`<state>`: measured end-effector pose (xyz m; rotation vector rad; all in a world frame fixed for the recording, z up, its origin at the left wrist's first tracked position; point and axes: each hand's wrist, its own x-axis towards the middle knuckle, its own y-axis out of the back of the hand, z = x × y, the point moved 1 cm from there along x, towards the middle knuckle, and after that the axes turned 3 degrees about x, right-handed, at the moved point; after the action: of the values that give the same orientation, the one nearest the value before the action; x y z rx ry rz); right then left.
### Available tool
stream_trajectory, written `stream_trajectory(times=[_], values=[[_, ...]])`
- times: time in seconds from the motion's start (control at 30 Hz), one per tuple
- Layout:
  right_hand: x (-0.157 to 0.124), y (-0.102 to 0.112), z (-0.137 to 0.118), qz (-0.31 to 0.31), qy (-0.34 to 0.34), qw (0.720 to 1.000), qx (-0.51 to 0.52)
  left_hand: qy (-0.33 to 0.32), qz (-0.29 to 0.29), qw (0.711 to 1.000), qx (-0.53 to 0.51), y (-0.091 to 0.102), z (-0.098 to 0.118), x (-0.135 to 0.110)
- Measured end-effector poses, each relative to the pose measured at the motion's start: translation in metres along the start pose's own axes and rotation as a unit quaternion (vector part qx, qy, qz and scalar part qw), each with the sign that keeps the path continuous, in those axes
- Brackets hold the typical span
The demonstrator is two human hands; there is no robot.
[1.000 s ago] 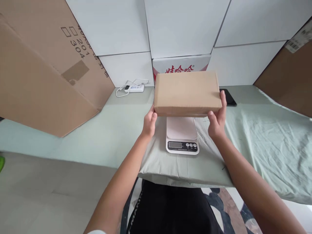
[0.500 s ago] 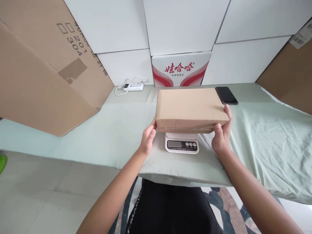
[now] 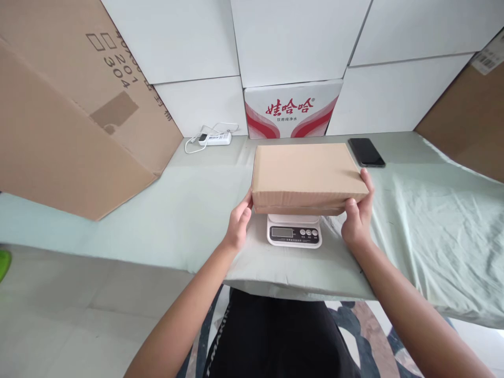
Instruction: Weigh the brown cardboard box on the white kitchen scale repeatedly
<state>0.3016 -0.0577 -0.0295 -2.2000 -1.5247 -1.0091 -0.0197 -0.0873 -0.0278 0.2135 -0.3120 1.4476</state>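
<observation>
Currently, the brown box (image 3: pixel 309 168) is grasped at its ends, the left one by the left hand (image 3: pixel 239 223) and the right one by the right hand (image 3: pixel 359 212), whose thumb is set at the near lower corner. It is held over the white scale (image 3: pixel 294 237) on the counter (image 3: pixel 173 215); whether any weight is borne by the scale cannot be told, as the underside is hidden. The box could be tipped if it were let go off-centre, since the scale is overhung at both sides, more so at the right. The phone (image 3: pixel 367 153), near the far right corner, could be bumped by a careless push. The box is seen to be flat, oblong and closed, its top unprinted, its near edge faintly crinkled, with a seam running along the near face.
</observation>
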Motion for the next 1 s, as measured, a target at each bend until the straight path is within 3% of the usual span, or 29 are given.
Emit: stream_trajectory(times=[0.1,0.17,0.27,0.33,0.53,0.83,1.0], values=[[0.001,0.001,0.001,0.031,0.011,0.999,0.015,-0.017,0.031,0.999,0.017,0.006,-0.004,0.002],[0.004,0.001,0.0,0.09,0.006,0.995,0.044,-0.035,0.104,0.994,0.018,0.014,-0.006,0.006],[0.009,-0.001,-0.001,0.175,-0.043,0.977,0.112,-0.045,0.215,0.975,-0.012,0.029,-0.008,0.012],[0.012,-0.003,-0.001,0.203,-0.085,0.963,0.156,-0.042,0.237,0.97,-0.031,0.036,-0.009,0.015],[0.016,-0.008,-0.003,0.235,-0.156,0.937,0.205,-0.022,0.206,0.976,-0.064,0.037,-0.013,0.017],[0.018,-0.01,-0.01,0.211,-0.162,0.939,0.217,-0.01,0.204,0.979,0.009,0.027,-0.008,0.014],[0.018,-0.013,-0.016,0.204,-0.166,0.933,0.246,-0.022,0.176,0.984,0.018,0.026,-0.007,0.014]])
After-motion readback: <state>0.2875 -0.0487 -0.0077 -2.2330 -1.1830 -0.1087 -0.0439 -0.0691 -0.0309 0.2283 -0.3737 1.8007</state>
